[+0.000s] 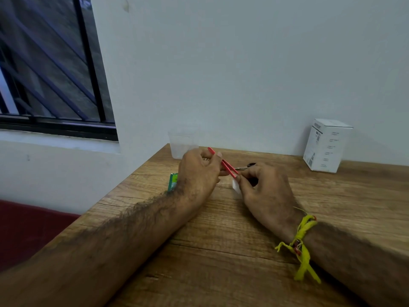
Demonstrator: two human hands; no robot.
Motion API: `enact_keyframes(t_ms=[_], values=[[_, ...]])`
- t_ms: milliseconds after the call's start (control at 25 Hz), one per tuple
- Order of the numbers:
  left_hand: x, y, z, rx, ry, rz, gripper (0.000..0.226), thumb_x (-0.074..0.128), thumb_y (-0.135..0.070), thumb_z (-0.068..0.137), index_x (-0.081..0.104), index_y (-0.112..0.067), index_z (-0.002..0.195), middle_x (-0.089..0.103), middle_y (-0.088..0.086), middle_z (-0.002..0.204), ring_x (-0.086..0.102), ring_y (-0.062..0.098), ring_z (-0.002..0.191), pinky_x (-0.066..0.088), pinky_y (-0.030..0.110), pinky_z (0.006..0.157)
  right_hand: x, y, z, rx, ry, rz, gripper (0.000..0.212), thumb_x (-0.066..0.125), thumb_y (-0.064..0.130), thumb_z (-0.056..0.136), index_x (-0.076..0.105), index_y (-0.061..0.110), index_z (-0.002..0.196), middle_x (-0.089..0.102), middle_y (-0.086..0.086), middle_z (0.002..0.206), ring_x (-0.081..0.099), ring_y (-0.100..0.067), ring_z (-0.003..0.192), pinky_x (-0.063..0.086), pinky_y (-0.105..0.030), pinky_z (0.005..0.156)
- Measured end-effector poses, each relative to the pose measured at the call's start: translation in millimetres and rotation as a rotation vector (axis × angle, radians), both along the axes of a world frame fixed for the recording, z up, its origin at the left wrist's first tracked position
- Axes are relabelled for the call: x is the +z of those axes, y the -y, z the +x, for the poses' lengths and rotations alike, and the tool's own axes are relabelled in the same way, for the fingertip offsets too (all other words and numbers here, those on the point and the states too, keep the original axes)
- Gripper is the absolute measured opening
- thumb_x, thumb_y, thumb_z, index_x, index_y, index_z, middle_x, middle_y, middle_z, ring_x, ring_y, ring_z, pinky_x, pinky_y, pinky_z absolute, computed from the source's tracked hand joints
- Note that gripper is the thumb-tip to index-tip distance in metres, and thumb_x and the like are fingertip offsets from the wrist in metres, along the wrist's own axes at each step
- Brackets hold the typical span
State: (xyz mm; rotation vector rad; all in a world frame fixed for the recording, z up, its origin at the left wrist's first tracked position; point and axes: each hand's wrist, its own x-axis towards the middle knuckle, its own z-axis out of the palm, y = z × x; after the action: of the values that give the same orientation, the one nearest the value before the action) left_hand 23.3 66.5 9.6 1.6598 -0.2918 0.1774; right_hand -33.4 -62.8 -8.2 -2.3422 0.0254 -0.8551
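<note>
My left hand (200,173) grips a pair of red tweezers (223,162) between thumb and fingers, tips slanting down to the right. The tips meet my right hand (264,191), which pinches a small white piece (236,186) just above the wooden table (221,251). A yellow thread band (302,242) is tied round my right wrist. A small green packet (173,181) lies on the table, partly hidden behind my left wrist.
A clear plastic cup (182,144) stands at the table's back left corner against the wall. Small scissors (246,166) lie behind my hands. A white cardboard box (325,147) stands at the back right. A window (48,63) is on the left.
</note>
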Motion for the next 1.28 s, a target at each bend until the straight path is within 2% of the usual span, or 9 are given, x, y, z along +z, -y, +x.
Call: enact_keyframes(t_ms=[200, 320, 440, 560, 720, 800, 960, 1080, 1280], values=[[7.2, -8.8, 4.8, 0.01, -0.001, -0.03, 0.021, 0.057, -0.023, 0.102, 0.065, -0.005, 0.095, 0.079, 0.006, 0.082, 0.076, 0.013, 0.071, 0.055, 0.024, 0.055, -0.2, 0.3, 1.2, -0.041, 0.006, 0.042, 0.011, 0.068, 0.022, 0.088, 0.076, 0.018, 0.082, 0.068, 0.006, 0.081, 0.062, -0.012, 0.08, 0.053, -0.035, 0.072], [11.9, -14.5, 8.8, -0.026, -0.028, -0.076, 0.023, 0.055, -0.023, 0.103, 0.064, -0.001, 0.1, 0.079, 0.006, 0.083, 0.077, 0.015, 0.072, 0.055, 0.022, 0.052, -0.4, 7.2, 4.4, -0.071, 0.073, 0.243, 0.016, 0.066, 0.02, 0.089, 0.075, 0.015, 0.077, 0.071, 0.007, 0.076, 0.066, -0.011, 0.078, 0.055, -0.034, 0.074], [7.8, -15.5, 9.4, -0.053, -0.069, -0.112, 0.022, 0.054, -0.023, 0.104, 0.062, -0.003, 0.102, 0.078, 0.009, 0.083, 0.075, 0.017, 0.064, 0.057, 0.025, 0.05, -2.1, 12.8, 11.7, -0.086, 0.056, 0.489, 0.02, 0.067, 0.02, 0.091, 0.074, 0.019, 0.072, 0.071, 0.006, 0.069, 0.066, -0.013, 0.071, 0.057, -0.039, 0.074], [3.4, -15.1, 10.3, -0.092, -0.15, -0.171, 0.019, 0.054, -0.018, 0.103, 0.06, 0.0, 0.107, 0.077, 0.016, 0.083, 0.074, 0.024, 0.064, 0.06, 0.029, 0.056, -2.5, 14.4, 15.3, -0.074, 0.024, 0.6, 0.024, 0.067, 0.019, 0.091, 0.072, 0.022, 0.068, 0.071, 0.002, 0.065, 0.064, -0.011, 0.063, 0.055, -0.037, 0.068], [3.0, -12.3, 7.0, -0.143, -0.26, -0.16, 0.019, 0.056, 0.004, 0.098, 0.056, 0.002, 0.117, 0.072, 0.027, 0.1, 0.075, 0.036, 0.088, 0.064, 0.031, 0.064, 1.8, 14.5, 15.3, -0.055, 0.017, 0.622, 0.023, 0.068, 0.019, 0.09, 0.072, 0.021, 0.068, 0.073, 0.0, 0.066, 0.068, -0.014, 0.066, 0.056, -0.037, 0.07], [2.6, -11.1, 4.5, -0.155, -0.253, -0.15, 0.028, 0.063, 0.012, 0.091, 0.058, 0.002, 0.117, 0.071, 0.028, 0.105, 0.074, 0.033, 0.088, 0.063, 0.028, 0.061, 1.4, 15.2, 15.5, -0.054, 0.012, 0.63, 0.018, 0.07, 0.018, 0.088, 0.074, 0.019, 0.071, 0.073, 0.0, 0.069, 0.071, -0.018, 0.073, 0.058, -0.04, 0.072], [2.7, -11.7, 1.3, -0.158, -0.173, -0.144, 0.024, 0.07, 0.009, 0.086, 0.069, -0.005, 0.104, 0.071, 0.019, 0.098, 0.073, 0.027, 0.085, 0.059, 0.023, 0.063, 0.7, 18.2, 13.3, -0.069, 0.03, 0.651, 0.01, 0.072, 0.016, 0.087, 0.075, 0.017, 0.078, 0.074, -0.003, 0.077, 0.072, -0.02, 0.077, 0.059, -0.036, 0.065], [2.6, -11.6, -0.5, -0.14, -0.143, -0.075, 0.025, 0.072, 0.002, 0.087, 0.069, -0.003, 0.111, 0.072, 0.013, 0.091, 0.072, 0.02, 0.077, 0.056, 0.023, 0.061, 2.1, 18.0, 11.4, -0.073, 0.045, 0.681, 0.012, 0.069, 0.014, 0.09, 0.071, 0.018, 0.079, 0.073, -0.006, 0.08, 0.071, -0.015, 0.073, 0.053, -0.025, 0.054], [2.8, -12.4, 3.7, -0.085, -0.006, 0.125, 0.03, 0.071, -0.005, 0.091, 0.068, -0.008, 0.12, 0.071, 0.003, 0.089, 0.071, 0.017, 0.078, 0.054, 0.021, 0.054, 1.4, 18.9, 22.1, -0.06, 0.039, 0.672, 0.01, 0.067, 0.013, 0.093, 0.072, 0.015, 0.084, 0.074, -0.01, 0.078, 0.069, -0.014, 0.064, 0.051, -0.022, 0.051]])
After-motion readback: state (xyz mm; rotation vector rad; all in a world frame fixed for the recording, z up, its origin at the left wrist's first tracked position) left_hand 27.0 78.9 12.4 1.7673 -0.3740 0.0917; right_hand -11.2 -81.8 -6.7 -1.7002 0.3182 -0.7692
